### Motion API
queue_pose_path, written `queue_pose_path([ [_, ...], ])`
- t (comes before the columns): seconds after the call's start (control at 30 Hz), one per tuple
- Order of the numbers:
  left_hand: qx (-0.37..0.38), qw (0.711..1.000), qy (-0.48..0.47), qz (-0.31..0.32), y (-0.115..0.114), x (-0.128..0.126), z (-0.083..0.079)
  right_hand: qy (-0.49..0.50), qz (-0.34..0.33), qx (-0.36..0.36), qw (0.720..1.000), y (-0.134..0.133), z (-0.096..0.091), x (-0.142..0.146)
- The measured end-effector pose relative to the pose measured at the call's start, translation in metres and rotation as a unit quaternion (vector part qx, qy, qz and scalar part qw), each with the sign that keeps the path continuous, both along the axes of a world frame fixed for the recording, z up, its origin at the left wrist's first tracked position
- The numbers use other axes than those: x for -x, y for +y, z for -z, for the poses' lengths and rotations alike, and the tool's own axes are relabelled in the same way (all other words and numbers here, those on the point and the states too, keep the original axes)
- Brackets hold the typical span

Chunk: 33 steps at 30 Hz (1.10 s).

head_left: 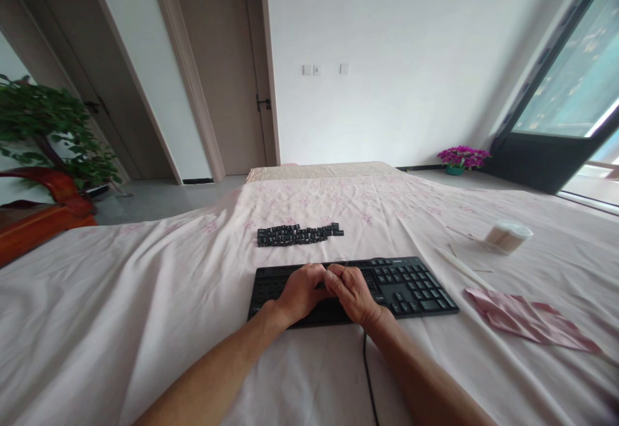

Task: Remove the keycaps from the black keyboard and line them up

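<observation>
A black keyboard [411, 284] lies on a pale pink cloth [145, 297] in front of me, its cable [368, 374] running toward me. Both hands rest over its middle. My left hand [300, 292] is curled, fingers closed on the keyboard's key area. My right hand [352, 290] is pinched beside it, with a thin wire loop, a key puller [340, 262], rising just above the fingers. A row of removed black keycaps [297, 234] is laid out on the cloth beyond the keyboard.
To the right lie a folded pink cloth [527, 319], a round tub of cotton swabs [507, 236] and a thin stick [464, 268]. A potted plant [53, 129] stands at left; purple flowers [461, 157] sit by the window.
</observation>
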<state>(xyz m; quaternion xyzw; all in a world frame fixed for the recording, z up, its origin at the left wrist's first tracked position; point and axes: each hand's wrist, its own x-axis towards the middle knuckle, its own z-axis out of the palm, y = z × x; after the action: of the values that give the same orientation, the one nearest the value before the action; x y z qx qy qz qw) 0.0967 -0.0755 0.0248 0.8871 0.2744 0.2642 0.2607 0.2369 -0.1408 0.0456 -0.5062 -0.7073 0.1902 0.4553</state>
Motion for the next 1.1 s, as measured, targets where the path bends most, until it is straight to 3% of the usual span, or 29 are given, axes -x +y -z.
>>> queue_pose_path([
  [0.27, -0.028, 1.000, -0.010, -0.007, -0.0076, 0.0011, -0.0050, 0.029, -0.016, -0.015, 0.999, -0.0039, 0.0012, -0.0004],
  [0.47, 0.002, 1.000, -0.016, 0.004, -0.0076, 0.0018, -0.0066, 0.069, 0.012, -0.028, 0.997, -0.0021, 0.0024, 0.0020],
  [0.83, 0.017, 0.999, -0.031, -0.036, -0.0083, 0.0053, -0.0089, 0.170, 0.153, -0.038, 0.973, 0.0018, 0.0019, 0.0031],
  [1.1, 0.067, 0.996, -0.039, -0.036, -0.0043, 0.0084, -0.0098, 0.210, 0.169, -0.022, 0.963, 0.0047, 0.0035, 0.0019],
])
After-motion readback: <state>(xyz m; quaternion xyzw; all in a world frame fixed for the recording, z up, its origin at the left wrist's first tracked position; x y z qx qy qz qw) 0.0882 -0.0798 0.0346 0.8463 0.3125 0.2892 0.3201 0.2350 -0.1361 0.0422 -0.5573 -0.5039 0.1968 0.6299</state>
